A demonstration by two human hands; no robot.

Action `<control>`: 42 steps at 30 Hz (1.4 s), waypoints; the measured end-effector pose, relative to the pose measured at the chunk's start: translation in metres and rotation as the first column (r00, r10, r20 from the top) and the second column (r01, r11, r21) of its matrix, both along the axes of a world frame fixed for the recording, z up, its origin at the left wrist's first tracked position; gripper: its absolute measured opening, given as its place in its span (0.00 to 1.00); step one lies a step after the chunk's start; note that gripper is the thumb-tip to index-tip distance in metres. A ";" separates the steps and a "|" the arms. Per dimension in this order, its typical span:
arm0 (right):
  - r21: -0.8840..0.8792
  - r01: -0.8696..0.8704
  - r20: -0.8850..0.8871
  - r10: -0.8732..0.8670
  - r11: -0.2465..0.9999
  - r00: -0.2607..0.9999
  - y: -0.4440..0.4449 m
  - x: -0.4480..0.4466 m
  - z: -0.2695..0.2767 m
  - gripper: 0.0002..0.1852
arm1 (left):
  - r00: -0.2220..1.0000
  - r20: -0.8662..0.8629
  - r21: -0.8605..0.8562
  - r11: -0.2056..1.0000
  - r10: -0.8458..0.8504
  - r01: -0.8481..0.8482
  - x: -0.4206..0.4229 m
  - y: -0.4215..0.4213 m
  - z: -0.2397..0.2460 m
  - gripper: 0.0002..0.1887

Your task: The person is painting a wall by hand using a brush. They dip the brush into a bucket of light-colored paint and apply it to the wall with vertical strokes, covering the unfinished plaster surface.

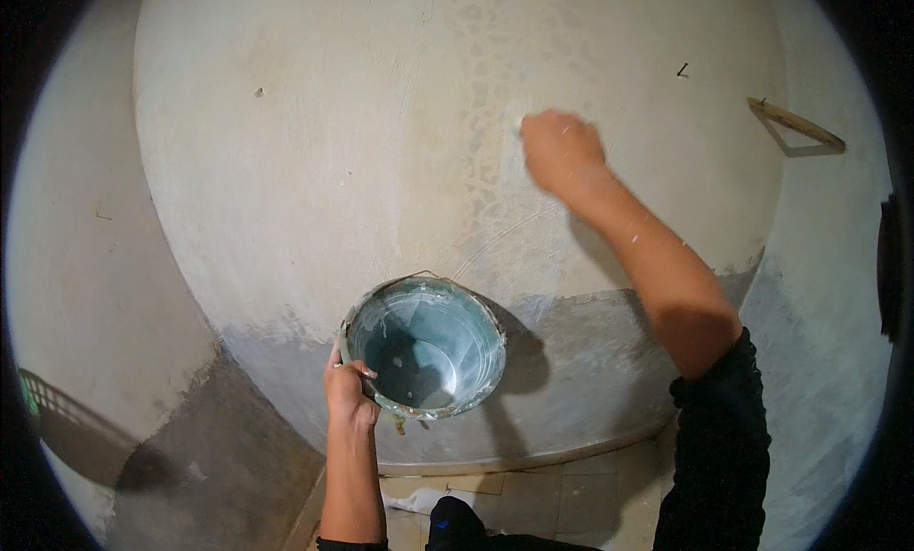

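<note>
My left hand [348, 394] grips the rim of a green plastic bucket [426, 347], with the thumb over its edge. The bucket is tilted so that its inside shows; it is smeared with white, and pale liquid or residue lies at the bottom. My right hand [563, 148] is raised against the plastered wall [321, 158], closed as if around something small; a pale bit shows at its fingers, but what it is cannot be told. White specks dot the right forearm. The wall around that hand has a patchy, mottled strip and curved streaks.
A nail [683, 70] sticks out of the wall at the upper right. Near the right corner hangs a wooden bar [796, 125]. A green plastic basket [30, 394] is at the far left. Below lies a tiled floor [532, 504] with a white thing [418, 500] on it.
</note>
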State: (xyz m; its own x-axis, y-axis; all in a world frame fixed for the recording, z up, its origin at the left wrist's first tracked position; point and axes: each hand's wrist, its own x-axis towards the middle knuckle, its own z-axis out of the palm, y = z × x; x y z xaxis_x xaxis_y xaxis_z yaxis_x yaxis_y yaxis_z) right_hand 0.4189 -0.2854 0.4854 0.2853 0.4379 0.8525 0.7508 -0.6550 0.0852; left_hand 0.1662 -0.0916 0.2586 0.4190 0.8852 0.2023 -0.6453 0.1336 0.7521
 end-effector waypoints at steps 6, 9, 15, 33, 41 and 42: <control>-0.129 0.072 -0.106 -0.086 0.989 0.991 0.029 0.066 -0.049 0.10 | 1.000 0.000 -0.029 0.999 0.025 -0.025 0.004 0.000 0.000 0.41; -0.391 0.010 -0.210 -0.100 0.920 0.973 0.030 0.039 -0.072 0.11 | 1.000 0.010 -0.049 0.999 0.011 -0.011 0.001 0.005 -0.006 0.41; 0.022 0.024 -0.118 -0.021 0.999 0.993 -0.016 0.011 0.022 0.09 | 0.999 -0.007 -0.072 0.996 0.043 -0.043 -0.002 -0.002 0.003 0.41; 0.074 0.140 -0.056 -0.136 0.987 0.989 0.024 0.044 0.000 0.09 | 0.972 -0.057 -0.018 0.973 0.228 -0.229 -0.006 -0.036 0.033 0.41; -0.570 0.049 -0.146 -0.161 0.820 0.976 0.051 0.037 -0.102 0.11 | 0.986 -0.024 -0.018 0.986 0.167 -0.168 0.002 -0.022 0.010 0.42; -0.519 0.065 -0.138 -0.158 0.852 0.978 0.045 0.040 -0.074 0.11 | 0.985 -0.023 -0.021 0.985 0.172 -0.172 0.006 -0.026 0.010 0.42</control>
